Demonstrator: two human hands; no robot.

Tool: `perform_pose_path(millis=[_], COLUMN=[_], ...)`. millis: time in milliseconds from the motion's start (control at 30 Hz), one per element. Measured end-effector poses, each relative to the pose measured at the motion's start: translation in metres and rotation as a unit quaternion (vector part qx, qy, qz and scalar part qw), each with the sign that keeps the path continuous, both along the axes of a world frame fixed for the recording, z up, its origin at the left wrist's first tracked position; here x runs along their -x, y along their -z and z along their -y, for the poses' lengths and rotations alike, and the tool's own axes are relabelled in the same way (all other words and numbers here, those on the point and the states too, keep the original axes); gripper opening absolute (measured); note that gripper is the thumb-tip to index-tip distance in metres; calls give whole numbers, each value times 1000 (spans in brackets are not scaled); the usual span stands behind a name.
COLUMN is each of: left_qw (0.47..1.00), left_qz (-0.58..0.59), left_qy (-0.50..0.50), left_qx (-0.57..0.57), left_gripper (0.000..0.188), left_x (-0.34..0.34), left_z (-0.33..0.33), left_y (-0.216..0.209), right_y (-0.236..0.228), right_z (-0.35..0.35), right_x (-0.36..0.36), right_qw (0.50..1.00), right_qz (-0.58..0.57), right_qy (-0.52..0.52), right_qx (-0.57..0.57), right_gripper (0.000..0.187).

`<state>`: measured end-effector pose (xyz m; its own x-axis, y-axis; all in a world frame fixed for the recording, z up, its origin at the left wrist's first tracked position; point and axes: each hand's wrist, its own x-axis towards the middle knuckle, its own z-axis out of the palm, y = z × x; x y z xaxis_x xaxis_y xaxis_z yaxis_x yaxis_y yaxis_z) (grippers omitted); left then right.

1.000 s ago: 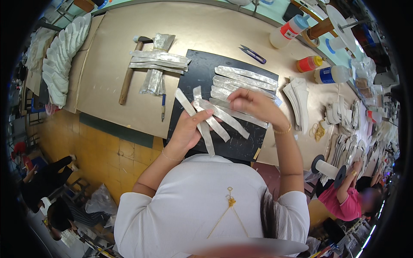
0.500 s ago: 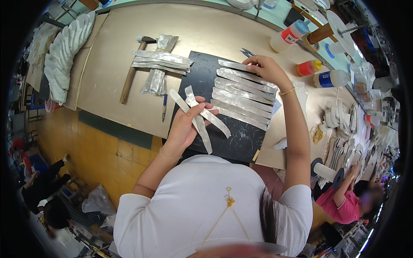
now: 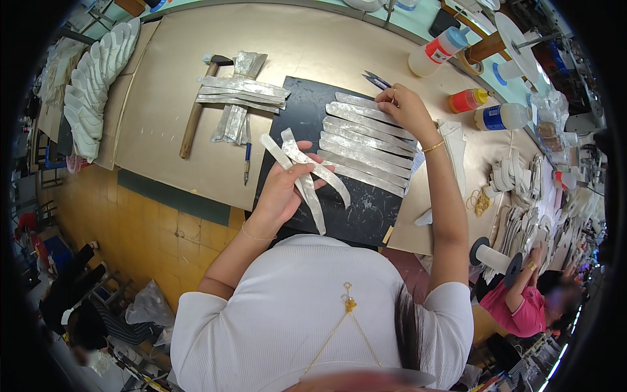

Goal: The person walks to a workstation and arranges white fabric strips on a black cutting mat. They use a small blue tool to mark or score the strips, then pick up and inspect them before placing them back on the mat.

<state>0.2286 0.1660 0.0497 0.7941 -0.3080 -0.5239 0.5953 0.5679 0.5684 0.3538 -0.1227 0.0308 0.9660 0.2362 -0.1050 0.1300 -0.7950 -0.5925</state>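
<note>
My left hand (image 3: pixel 285 189) holds two pale, silvery curved strips between thumb and fingers. One strip (image 3: pixel 312 208) points toward me and crosses the other strip (image 3: pixel 334 186), which curves off to the right. At the far end of a row of similar strips (image 3: pixel 366 144), my right hand (image 3: pixel 403 108) pinches the right end of the farthest strip (image 3: pixel 356 100). The row lies side by side on a black board (image 3: pixel 356 219), the strips partly overlapping. Just beyond my right fingers lies a dark pointed tool (image 3: pixel 375 80), partly hidden.
To the left lie a hammer (image 3: pixel 194 121), crossed bundles of strips (image 3: pixel 241 91) and a blue pen (image 3: pixel 247 163). Several bottles stand at the far right, including a red one with a yellow cap (image 3: pixel 467 100). White curved pieces (image 3: pixel 88 91) fan out far left. A person in pink (image 3: pixel 522 307) works right.
My right hand has shifted slightly right, and the farthest strip has slid right with it. My left hand still holds its two strips, their angle slightly changed.
</note>
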Motion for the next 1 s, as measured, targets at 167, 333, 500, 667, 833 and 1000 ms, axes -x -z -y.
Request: perform_pose_path(millis=[167,333,500,667,833,1000], left_qw=[1000,1000,999,1000,998,996], left_qz=[-6,6,16,6,-4,14], left_qy=[-5,-30,-39,20,-1,-46], left_qx=[4,4,12,7,-57,-79], left_gripper=[38,39,40,39,33,31], left_x=[1,5,7,11,15,15], left_z=[2,1,3,-9,-40,-48], left_y=[-4,-8,-6,-5,10,8], right_y=[10,-25,-45,-39,-23,-21], right_z=[-1,-33,-65,-56,-50,-54], right_x=[4,48,126,156,170,177], right_qw=[992,987,944,910,939,968], right_qz=[123,86,-187,-290,-288,-184], right_qy=[-9,17,-67,42,48,118], right_qx=[19,-134,-262,-293,-182,-123], right_gripper=[14,17,26,24,19,16])
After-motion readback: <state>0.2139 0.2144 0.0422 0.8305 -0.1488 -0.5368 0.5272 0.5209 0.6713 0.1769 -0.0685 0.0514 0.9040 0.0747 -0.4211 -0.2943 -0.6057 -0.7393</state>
